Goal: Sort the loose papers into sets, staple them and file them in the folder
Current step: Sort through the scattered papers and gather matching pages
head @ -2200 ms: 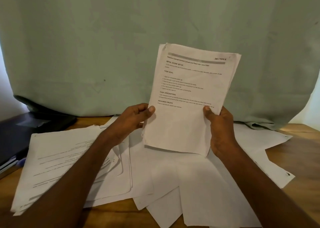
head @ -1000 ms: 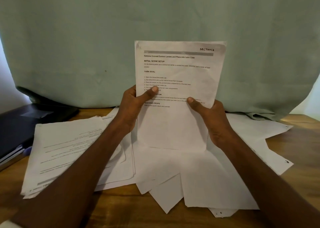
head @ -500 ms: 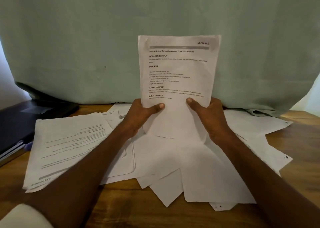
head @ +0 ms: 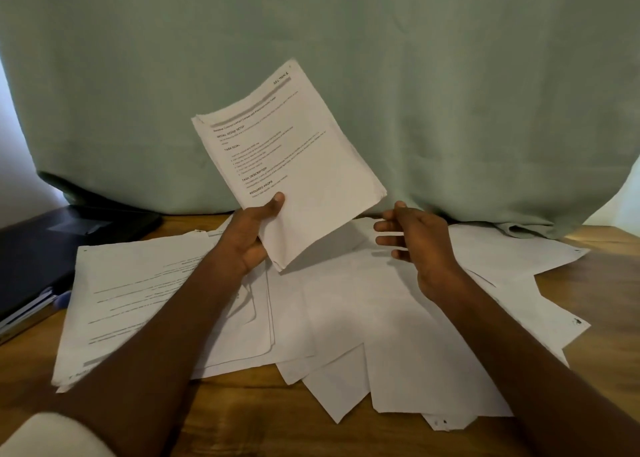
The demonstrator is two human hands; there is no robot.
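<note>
Near the centre of the frame the left hand point(head: 247, 240) grips a squared-up set of printed pages point(head: 289, 160) by its lower left corner, thumb pressed on the front sheet and fingers hidden behind — the set is lifted clear of the table and tilted, its top edge leaning toward the upper right. The right hand point(head: 420, 240) hangs just right of the set, apart from it, fingers loosely spread and holding nothing. Below both hands a spread of loose papers point(head: 398, 335) covers the wooden table point(head: 242, 418), mostly blank sides up and overlapping at odd angles, while a stack with printed lines point(head: 138, 300) lies at the lower left, partly under the left forearm. At the left edge sits a dark folder point(head: 38, 255) — its edge just beside that stack. A pale green cloth point(head: 346, 33) fills the upper frame.
</note>
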